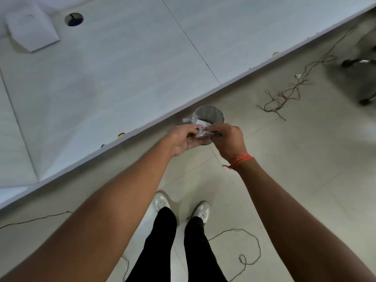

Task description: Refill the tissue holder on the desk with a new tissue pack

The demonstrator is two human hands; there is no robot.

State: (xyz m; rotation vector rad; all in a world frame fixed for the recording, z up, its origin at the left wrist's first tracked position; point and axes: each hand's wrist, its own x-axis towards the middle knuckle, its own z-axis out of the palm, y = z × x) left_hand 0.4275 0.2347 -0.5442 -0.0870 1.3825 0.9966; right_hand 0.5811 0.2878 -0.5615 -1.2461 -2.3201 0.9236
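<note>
Two hands meet over a small round bin [209,116] that stands on the floor, right by the edge of the desk [122,78]. The left hand [183,140] and the right hand [228,139] both pinch a crumpled bit of clear plastic wrapper [201,132] between their fingers. It looks like the empty wrap from a tissue pack, but it is too small and blurry to be sure. A white scrap already lies inside the bin.

My guess is that this is the clean-up step: the wrap is about to be thrown away. Next, both hands need to let go so it drops straight into the bin and not on the floor.

Far back on the desk sits a white box [32,29], which may be the tissue holder. No full tissue pack shows anywhere.
</note>
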